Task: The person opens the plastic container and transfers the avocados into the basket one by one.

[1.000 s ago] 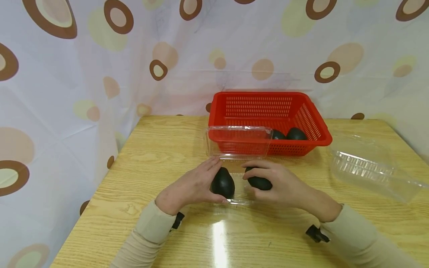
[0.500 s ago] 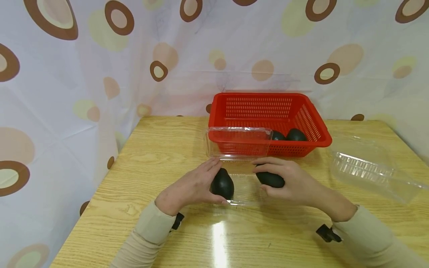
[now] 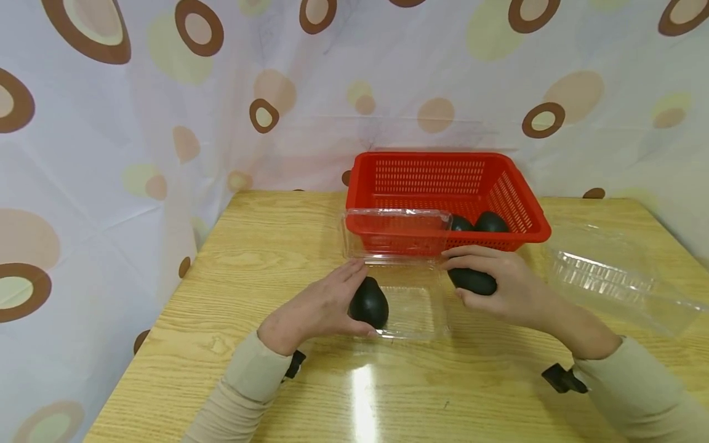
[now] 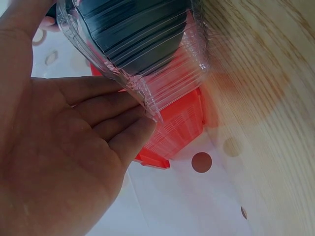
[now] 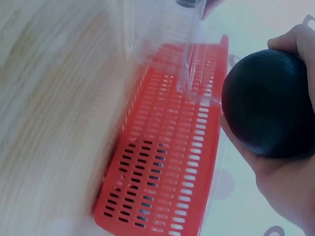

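Observation:
A clear hinged plastic container (image 3: 412, 311) lies on the table, its lid (image 3: 396, 237) raised at the back. Inside its left end sits a dark avocado (image 3: 369, 304), seen through the ribbed wall in the left wrist view. My left hand (image 3: 318, 304) spans that end, fingers extended along the back and thumb at the front edge; in the left wrist view the fingertips touch the rim. My right hand (image 3: 515, 289) grips a second dark avocado (image 3: 472, 282) between fingers and thumb, just right of the container and in front of the basket.
A red slotted basket (image 3: 426, 176) stands at the back of the table, with two dark avocados (image 3: 490, 223) in its right part. Another clear container (image 3: 604, 274), also unfolded, lies at the right. A patterned cloth (image 3: 332, 92) hangs behind the table.
My right hand has carried its avocado out from over the container, to the right and a little back toward the basket. My left hand and the avocado beside it have stayed in place.

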{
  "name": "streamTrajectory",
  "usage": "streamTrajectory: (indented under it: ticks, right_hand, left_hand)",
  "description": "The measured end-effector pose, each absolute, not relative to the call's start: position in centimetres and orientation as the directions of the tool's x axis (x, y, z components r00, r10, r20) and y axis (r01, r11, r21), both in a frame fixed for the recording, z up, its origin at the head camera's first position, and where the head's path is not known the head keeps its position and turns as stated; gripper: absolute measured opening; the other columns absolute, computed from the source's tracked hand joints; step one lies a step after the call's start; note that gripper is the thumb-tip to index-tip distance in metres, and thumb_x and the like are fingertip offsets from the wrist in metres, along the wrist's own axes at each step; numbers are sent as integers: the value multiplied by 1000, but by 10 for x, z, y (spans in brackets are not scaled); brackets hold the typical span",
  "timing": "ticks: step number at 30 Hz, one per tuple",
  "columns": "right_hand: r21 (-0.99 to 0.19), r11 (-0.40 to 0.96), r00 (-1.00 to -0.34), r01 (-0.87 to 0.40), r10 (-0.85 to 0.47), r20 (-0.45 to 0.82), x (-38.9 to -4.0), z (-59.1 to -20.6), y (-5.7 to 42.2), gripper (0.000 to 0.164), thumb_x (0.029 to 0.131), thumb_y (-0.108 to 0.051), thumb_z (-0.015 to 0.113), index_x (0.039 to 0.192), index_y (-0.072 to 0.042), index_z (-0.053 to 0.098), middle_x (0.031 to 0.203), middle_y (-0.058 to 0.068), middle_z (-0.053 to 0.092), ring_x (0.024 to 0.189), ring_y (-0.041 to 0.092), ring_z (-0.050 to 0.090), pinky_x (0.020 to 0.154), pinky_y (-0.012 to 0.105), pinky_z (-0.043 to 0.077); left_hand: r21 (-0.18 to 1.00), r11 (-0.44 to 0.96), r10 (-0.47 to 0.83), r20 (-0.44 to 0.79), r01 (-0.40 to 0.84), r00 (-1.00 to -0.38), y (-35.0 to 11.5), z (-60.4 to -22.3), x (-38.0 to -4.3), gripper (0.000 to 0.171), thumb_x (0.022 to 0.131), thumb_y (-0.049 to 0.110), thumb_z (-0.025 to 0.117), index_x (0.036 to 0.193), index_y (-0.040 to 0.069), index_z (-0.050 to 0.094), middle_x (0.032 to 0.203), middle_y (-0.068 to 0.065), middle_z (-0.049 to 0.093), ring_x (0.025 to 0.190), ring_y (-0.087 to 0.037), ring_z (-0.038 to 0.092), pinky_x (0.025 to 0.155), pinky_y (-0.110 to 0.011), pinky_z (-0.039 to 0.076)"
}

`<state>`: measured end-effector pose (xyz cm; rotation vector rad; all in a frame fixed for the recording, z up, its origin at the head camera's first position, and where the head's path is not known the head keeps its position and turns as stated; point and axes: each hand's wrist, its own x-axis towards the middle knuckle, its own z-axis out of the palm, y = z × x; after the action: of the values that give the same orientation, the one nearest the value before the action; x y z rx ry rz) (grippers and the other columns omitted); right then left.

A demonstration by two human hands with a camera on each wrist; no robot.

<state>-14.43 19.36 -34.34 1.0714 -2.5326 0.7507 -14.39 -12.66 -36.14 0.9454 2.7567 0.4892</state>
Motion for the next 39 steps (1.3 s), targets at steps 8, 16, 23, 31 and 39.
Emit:
streamTrajectory:
  ticks: [8,16,23,31,39]
  right_hand:
    - [-329,672,-739,-663,-521,427,-147,-333,202,41,77,-6,78,117,-16,72,126,2,68,112,24,65,85,21,55]
    - [-333,755,-810,-565,-431,397,-156,-320,206,37,82,-13,76,119,-14,71,127,1,66,113,30,64,79,45,59]
    - [-350,781,-840,-517,-385,382,-168,-313,210,36,84,-15,73,120,-16,70,127,7,66,108,29,64,72,36,55]
    - [-386,788,-865,-480,-350,359,-183,-312,212,33,86,-15,70,119,-15,70,128,11,66,112,31,61,77,42,53]
    - [-430,793,-895,-432,-319,311,-197,-312,216,32,91,-20,68,121,-13,68,130,13,63,107,32,60,76,42,53]
  left_hand:
    - [364,749,617,-77,554,-783,-126,-361,-144,111,77,59,78,155,-1,26,164,-15,23,154,-26,19,124,-40,23]
    - [380,746,615,-81,547,-784,-127,-360,-143,110,78,57,78,156,-1,25,164,-14,22,154,-27,18,124,-40,24]
    - [365,752,613,-85,548,-785,-126,-360,-144,110,77,58,78,155,-1,27,164,-14,23,154,-27,19,124,-40,24]
    - [361,761,605,-95,539,-790,-125,-360,-143,111,77,59,78,155,0,26,164,-13,23,154,-26,19,124,-39,24]
    - [360,756,610,-84,547,-788,-125,-362,-144,111,77,58,78,155,-1,27,164,-14,25,153,-26,20,124,-39,25]
